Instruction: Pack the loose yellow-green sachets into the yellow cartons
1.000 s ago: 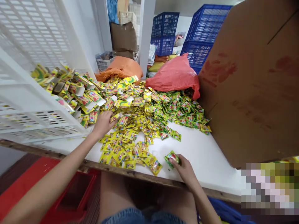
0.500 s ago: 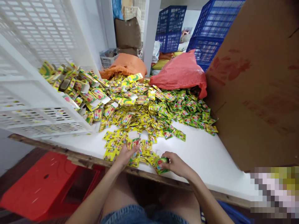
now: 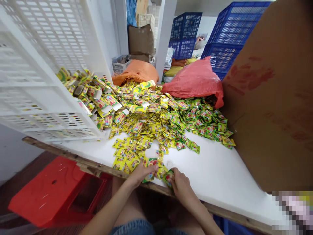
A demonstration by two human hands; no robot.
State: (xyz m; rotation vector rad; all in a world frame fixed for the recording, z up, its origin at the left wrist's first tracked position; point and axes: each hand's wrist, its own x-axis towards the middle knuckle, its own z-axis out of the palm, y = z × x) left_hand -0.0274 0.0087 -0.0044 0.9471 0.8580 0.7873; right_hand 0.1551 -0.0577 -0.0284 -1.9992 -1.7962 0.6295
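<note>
Near the table's front edge, my left hand [image 3: 140,173] is closed around a small yellow, green and red printed carton [image 3: 152,161]. Just to its right, my right hand [image 3: 182,186] pinches a green sachet [image 3: 168,177] with a red fruit print. The two hands are close together, with the carton and the sachet a short gap apart. Yellow sachets [image 3: 126,151] lie loose around the left hand. Behind them spreads a heap of yellow sachets and small cartons [image 3: 138,109], and to its right a pile of green sachets [image 3: 206,122].
A white plastic crate [image 3: 49,94] lies tipped at left, with cartons spilling out. An orange sack [image 3: 139,70] and a red bag [image 3: 195,78] lie behind the heap. A large cardboard box [image 3: 271,107] stands at right. A red stool [image 3: 46,192] is below the table's left edge.
My hands have come closer together, and the carton has moved nearer the table's front edge beside the green sachet. The whole view has shifted slightly with the head.
</note>
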